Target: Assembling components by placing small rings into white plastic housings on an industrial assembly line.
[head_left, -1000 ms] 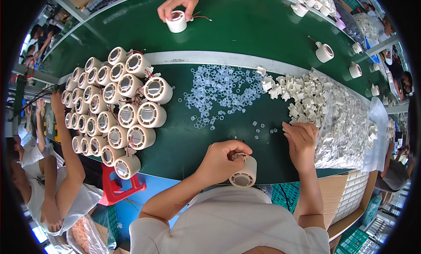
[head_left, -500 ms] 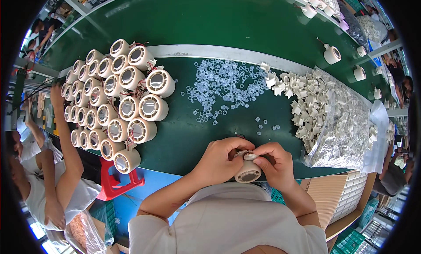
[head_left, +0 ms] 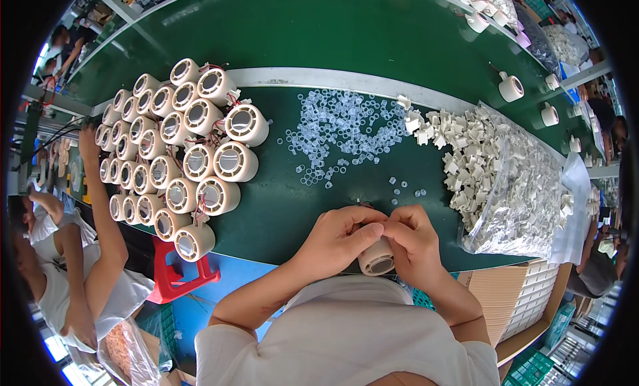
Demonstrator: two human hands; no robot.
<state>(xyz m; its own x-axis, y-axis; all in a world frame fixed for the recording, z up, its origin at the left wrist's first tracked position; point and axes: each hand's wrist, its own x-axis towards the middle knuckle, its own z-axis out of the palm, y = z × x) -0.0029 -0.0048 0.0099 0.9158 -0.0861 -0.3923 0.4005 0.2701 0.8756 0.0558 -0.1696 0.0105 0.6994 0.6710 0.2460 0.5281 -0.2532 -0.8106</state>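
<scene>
Close to my body, a cream cylindrical motor is held at the table's near edge, its round end with a grey centre facing me. My left hand closes around its left and upper side, thumb pressed in near the top. Against its right side, my right hand is closed too, thumb and fingertips meeting the left thumb. Whatever small part lies under the touching fingertips is hidden. A bit of dark wire pokes out beyond the left fingers.
Rows of similar motors with reddish wires stand at left. Clear plastic rings lie scattered mid-table. White plastic clips spill from a clear bag at right. Beyond a metal rail, a green belt carries motors. Co-workers sit left.
My right hand has closed in toward the left thumb. A white piece visible between the fingertips is now covered. Motors on the belt have shifted slightly right.
</scene>
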